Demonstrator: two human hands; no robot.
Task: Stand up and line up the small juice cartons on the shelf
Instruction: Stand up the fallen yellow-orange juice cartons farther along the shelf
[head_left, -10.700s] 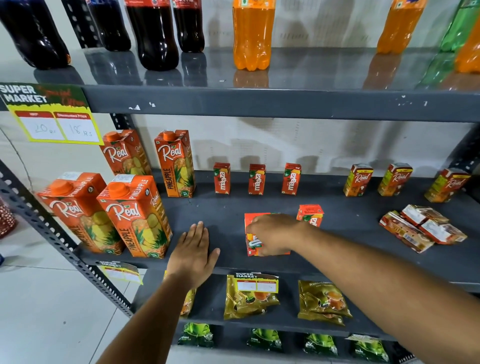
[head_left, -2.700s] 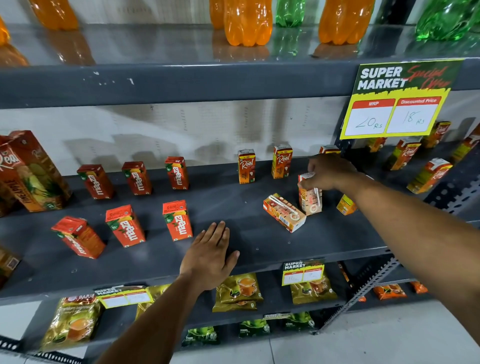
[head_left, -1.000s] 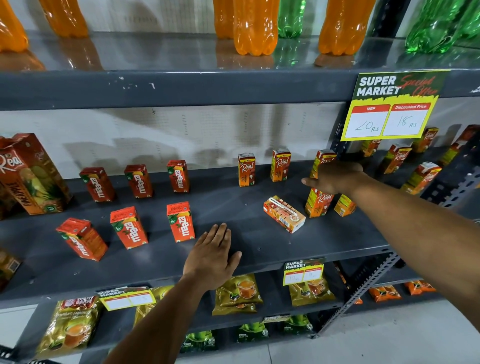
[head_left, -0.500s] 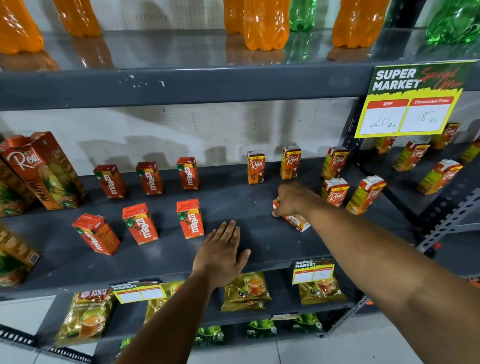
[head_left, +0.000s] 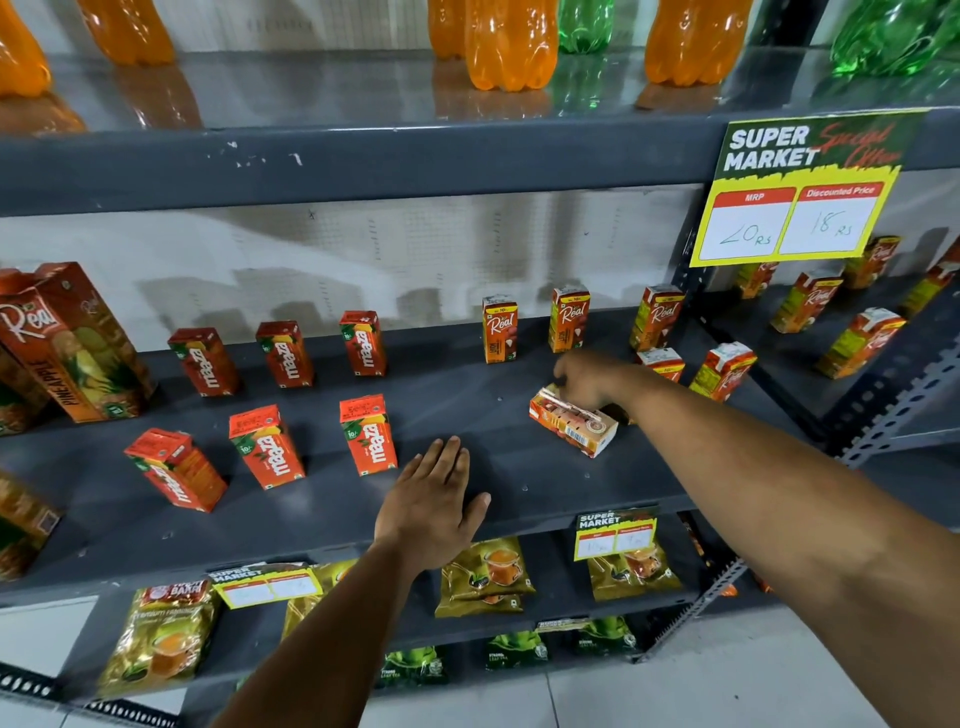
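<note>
On the grey middle shelf (head_left: 519, 483) one small Real juice carton (head_left: 574, 427) lies flat on its side. My right hand (head_left: 589, 382) rests on its far end, fingers curled around it. Behind it three Real cartons (head_left: 570, 318) stand upright in a back row, and two more (head_left: 722, 370) stand to the right of my hand. To the left, several red Maaza cartons (head_left: 368, 434) stand in two rows. My left hand (head_left: 434, 506) lies flat, fingers spread, on the shelf's front part and holds nothing.
Large Real pineapple cartons (head_left: 78, 343) stand at the left end. A yellow price sign (head_left: 800, 192) hangs from the upper shelf, which carries orange and green bottles (head_left: 511, 41). Snack packets (head_left: 485, 574) lie on the lower shelf. More small cartons (head_left: 862, 340) stand on the neighbouring shelf, right.
My right hand let go of the carton it stood up at the right and moved left onto the carton lying flat. My left hand has stayed flat on the shelf.
</note>
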